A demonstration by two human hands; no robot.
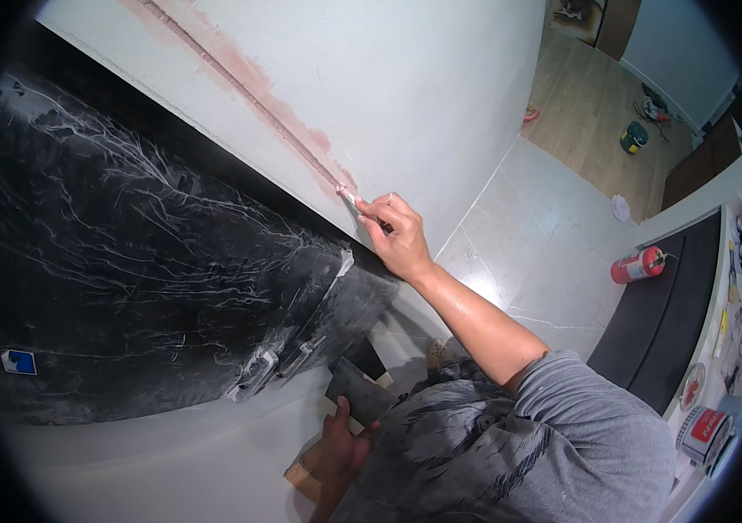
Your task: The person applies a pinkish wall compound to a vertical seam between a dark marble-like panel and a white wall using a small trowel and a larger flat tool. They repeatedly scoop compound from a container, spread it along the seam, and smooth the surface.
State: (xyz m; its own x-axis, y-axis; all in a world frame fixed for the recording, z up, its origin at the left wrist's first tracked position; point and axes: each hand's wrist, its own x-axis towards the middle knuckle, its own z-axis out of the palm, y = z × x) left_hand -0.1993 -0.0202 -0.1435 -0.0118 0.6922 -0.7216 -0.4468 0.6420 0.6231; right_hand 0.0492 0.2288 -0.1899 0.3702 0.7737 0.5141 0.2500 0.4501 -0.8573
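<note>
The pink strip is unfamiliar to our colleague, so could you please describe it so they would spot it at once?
Find the white wall beside the big black sheet. On it, the pink strip slants rightward from the picture's top edge down to the small tool in the right hand. Its pink colour sets it apart from the plain white wall and the creased black sheet.

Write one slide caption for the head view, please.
Right hand holds a small tool at the pinkish wall groove; left hand holds a dark flat piece.
</note>
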